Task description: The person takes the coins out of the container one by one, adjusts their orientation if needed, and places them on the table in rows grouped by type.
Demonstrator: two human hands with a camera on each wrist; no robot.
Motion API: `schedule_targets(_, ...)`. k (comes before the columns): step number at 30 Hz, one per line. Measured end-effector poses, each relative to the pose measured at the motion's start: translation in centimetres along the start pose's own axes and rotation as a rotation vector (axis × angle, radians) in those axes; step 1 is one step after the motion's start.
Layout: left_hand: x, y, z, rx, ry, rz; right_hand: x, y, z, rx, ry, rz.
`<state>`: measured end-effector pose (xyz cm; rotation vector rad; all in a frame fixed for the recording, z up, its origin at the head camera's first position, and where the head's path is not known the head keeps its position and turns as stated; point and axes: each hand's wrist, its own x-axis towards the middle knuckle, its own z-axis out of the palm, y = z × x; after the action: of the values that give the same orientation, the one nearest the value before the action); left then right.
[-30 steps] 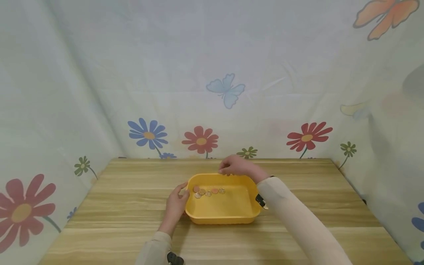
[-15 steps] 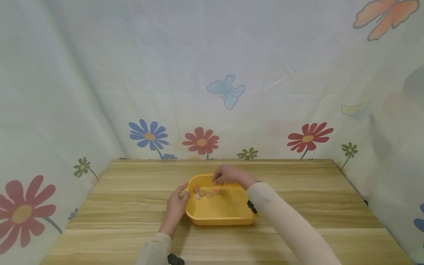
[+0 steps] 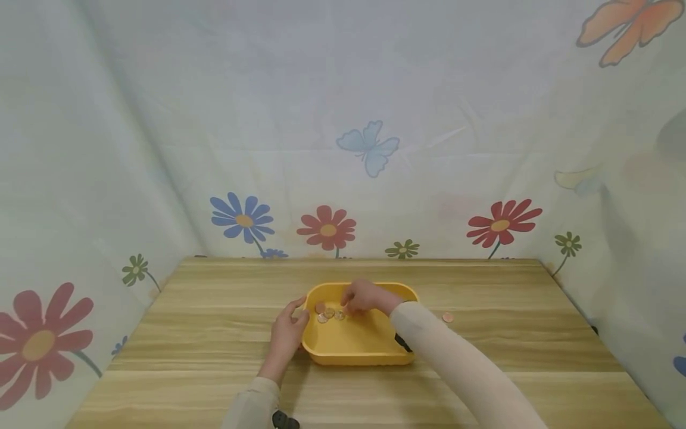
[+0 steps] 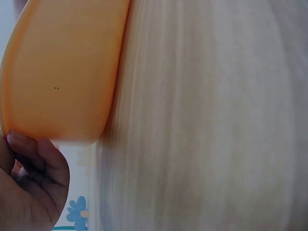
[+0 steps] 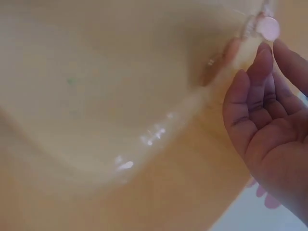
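Observation:
A yellow plastic tray (image 3: 354,357) sits mid-table with several small coins (image 3: 327,313) in a row at its far left. My left hand (image 3: 287,332) grips the tray's left rim, thumb on the edge; the left wrist view shows its fingers (image 4: 33,178) curled against the tray's outer wall (image 4: 62,72). My right hand (image 3: 358,301) reaches down inside the tray over the right end of the coin row. In the right wrist view its fingers (image 5: 260,86) are only slightly bent, their tips just short of a pinkish coin (image 5: 267,27) on the tray floor (image 5: 96,96).
One copper coin (image 3: 447,317) lies on the wooden table (image 3: 214,333) to the right of the tray. Flower-printed cloth (image 3: 343,179) walls close off the back and both sides of the table.
My right hand came down from the tray's far rim into the tray, onto the coins. With the forearm shifted left, a coin on the table shows. The left hand stays put.

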<state>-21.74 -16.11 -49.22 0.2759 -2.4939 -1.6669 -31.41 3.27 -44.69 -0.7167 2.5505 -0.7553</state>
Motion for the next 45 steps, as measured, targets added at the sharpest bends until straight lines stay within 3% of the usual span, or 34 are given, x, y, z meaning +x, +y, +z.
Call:
schedule_targets(10, -0.2, 0.3, 0.1, -0.003, 0.008, -0.002, 0.8, 0.9, 1.4, -0.024, 0.037, -0.008)
schedule_targets(17, -0.2, 0.3, 0.0, 0.005, 0.008, -0.006, 1.4, 0.9, 2.2, 0.019, 0.045, -0.003)
schedule_targets(25, -0.1, 0.3, 0.0, 0.005, 0.007, -0.006, 1.6, 0.5, 2.6, -0.133, 0.088, -0.055)
schedule_targets(37, -0.1, -0.3, 0.1, -0.012, -0.002, -0.016, 1.5, 0.5, 2.3, -0.136, 0.054, -0.073)
schedule_targets(45, -0.1, -0.1, 0.0, -0.009, -0.001, 0.002, 1.1, 0.0, 1.0, -0.106, 0.028, -0.042)
